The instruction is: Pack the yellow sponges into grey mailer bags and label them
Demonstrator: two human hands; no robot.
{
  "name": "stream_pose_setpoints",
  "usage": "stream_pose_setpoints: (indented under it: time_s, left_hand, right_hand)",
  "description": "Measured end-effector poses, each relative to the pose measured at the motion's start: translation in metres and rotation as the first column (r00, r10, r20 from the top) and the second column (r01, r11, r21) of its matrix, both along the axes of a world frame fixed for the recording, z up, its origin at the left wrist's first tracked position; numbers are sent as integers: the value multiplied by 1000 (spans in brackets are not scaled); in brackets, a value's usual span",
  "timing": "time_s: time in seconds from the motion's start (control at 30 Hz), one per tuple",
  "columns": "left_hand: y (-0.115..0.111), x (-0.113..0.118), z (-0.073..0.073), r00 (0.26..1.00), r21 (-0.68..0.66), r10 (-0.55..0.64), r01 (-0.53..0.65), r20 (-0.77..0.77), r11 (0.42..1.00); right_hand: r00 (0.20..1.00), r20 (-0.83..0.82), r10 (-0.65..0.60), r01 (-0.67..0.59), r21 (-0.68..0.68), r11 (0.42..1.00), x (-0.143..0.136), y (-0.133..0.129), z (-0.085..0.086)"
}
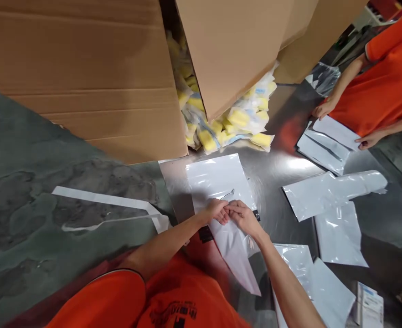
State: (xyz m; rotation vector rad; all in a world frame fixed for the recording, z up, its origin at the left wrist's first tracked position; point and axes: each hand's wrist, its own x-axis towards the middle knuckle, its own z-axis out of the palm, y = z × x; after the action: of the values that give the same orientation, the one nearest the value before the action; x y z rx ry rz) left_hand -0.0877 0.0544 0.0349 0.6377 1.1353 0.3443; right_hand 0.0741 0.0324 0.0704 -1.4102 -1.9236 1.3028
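Loose bag (233, 250): trails nearward from under both hands; best smoothed free of creases.
Left hand (218, 212) and right hand (242, 217): fingers curled, meeting above it; whether they pinch film, cannot tell. Light, even tension suits.
White sheet (218, 173): flat on the table (269, 182), just beyond; best left square.
Yellow packets (240, 118): farther off.

Meeting fingers of the left hand (216, 211) and right hand (244, 217) hide whatever lies between them, over a glossy white plastic bag (218, 175). A thin, dark, wire-like object (227, 195) beside them is too small to identify. The large brown cardboard box (85, 82) runs past the top and left edges; a tan cardboard panel (235, 45) covers part of the yellow pieces in translucent wrapping (238, 118). The right edge cuts off an orange-shirted co-worker (389, 82) (head out of frame). Print on the flat white packet (371, 306) is unreadable.
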Motion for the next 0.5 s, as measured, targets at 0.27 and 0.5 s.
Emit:
stream_pose_setpoints:
  time_s: [0.27,0.5]
  left_hand:
    - [-7,-4,-13,994,167,103,-93,-47,981]
    - [-28,-50,-21,957,619,187,-11,-220,785]
  right_hand:
    - [927,147,-344,365,-155,918,2,-14,9]
    - [875,297,-381,438,-152,886,38,-110,11]
